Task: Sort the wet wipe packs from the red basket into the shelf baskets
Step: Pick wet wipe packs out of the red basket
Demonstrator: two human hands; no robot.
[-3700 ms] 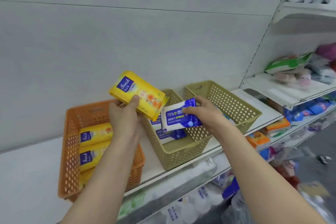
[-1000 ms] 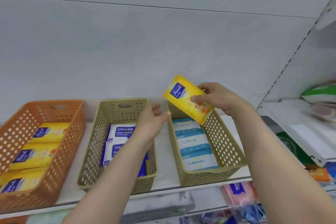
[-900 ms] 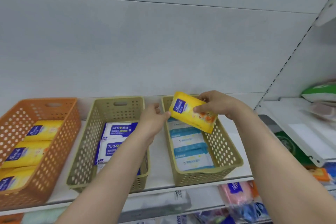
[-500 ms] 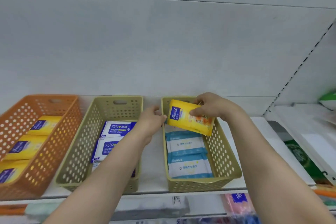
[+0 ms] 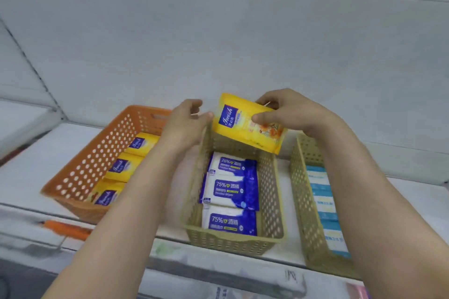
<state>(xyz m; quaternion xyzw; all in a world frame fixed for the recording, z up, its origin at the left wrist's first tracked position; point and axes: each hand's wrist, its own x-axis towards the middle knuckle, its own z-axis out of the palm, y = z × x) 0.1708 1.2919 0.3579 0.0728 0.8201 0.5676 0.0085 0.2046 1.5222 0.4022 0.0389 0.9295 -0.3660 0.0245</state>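
Above the middle olive basket on the white shelf, the right hand pinches a yellow wipe pack between thumb and curled fingers, the pack tilted with its blue label toward the left. Half a second ago this same pack hung over the right olive basket; now it is over the far end of the middle one. The left hand holds nothing, its fingers loosely curled, its thumb tip just beside the pack's left edge; earlier it sat by the gap between the two olive baskets. Three blue-and-white alcohol wipe packs lie in a row in the middle basket, and light blue packs lie in the right one. At the left, the orange basket holds three more yellow packs. The view has swung leftward since then, so the orange basket now shows nearer the centre and the right basket is cut off by the right forearm.
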